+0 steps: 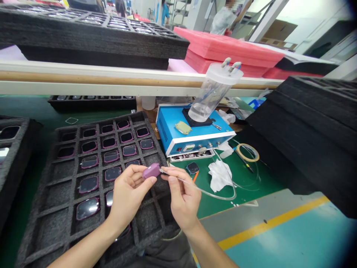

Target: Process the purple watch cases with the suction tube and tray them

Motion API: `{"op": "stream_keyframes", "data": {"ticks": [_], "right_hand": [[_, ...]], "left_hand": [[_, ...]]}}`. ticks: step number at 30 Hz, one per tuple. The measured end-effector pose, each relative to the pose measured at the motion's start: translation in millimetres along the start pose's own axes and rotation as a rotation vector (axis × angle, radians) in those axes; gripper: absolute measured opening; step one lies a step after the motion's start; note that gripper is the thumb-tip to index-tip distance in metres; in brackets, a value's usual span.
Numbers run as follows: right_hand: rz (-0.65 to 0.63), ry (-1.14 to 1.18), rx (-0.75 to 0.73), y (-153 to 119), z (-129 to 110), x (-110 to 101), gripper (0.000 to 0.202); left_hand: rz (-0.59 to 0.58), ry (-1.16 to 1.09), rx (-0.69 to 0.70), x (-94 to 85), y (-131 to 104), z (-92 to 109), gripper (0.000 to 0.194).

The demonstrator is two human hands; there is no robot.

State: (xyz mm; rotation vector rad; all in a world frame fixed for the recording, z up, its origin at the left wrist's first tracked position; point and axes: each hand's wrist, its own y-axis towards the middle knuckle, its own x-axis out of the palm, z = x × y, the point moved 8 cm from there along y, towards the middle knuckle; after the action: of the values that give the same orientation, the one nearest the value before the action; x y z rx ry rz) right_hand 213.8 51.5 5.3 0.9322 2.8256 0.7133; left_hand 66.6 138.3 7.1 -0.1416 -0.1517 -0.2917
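Note:
My left hand (126,193) is closed around a small purple watch case (151,171), held tilted with its side towards me. My right hand (184,201) pinches a thin metal-tipped nozzle (164,171) fixed to a clear tube (208,194). The nozzle's tip is at the right end of the case; whether it touches cannot be made out. Below both hands lies a dark foam tray (57,196), with dark-screened, purple-rimmed watch cases (88,209) in many of its compartments. The tube loops right and back towards a blue machine (170,130).
A clear cylinder (208,95) and a pale green case (183,128) stand on the machine. White tissue (220,175), a dark watch case (192,168) and a tape roll (247,152) lie to the right. Black foam stacks (312,130) flank the right; a shelf (111,89) crosses above.

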Motion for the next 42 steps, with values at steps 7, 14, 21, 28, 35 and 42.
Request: {"op": "stream_keyframes", "data": {"ticks": [7,14,21,28,35,42], "right_hand": [[0.007,0.006,-0.003,-0.2,-0.2,-0.4,0.018],[0.01,0.002,0.003,0.5,0.3,0.1,0.018],[0.014,0.005,0.011,0.6,0.2,0.1,0.018],[0.013,-0.007,0.012,2.1,-1.2,0.6,0.018],[-0.024,0.068,0.165,-7.7,-5.0,-0.5,0.042],[-1.058,-0.261,0.032,-29.5,-117.1,27.8,0.011]], "left_hand": [[0.001,-0.005,-0.009,0.0,-1.7,-0.3,0.034],[0.002,-0.005,-0.011,0.3,-0.5,-0.4,0.033],[0.01,-0.005,-0.014,0.5,-1.1,1.6,0.032],[0.004,-0.01,-0.014,-0.3,0.4,-0.7,0.034],[0.052,-0.102,-0.032,-6.5,1.8,-1.2,0.047],[0.047,-0.15,0.024,-17.3,3.6,13.3,0.05]]}}
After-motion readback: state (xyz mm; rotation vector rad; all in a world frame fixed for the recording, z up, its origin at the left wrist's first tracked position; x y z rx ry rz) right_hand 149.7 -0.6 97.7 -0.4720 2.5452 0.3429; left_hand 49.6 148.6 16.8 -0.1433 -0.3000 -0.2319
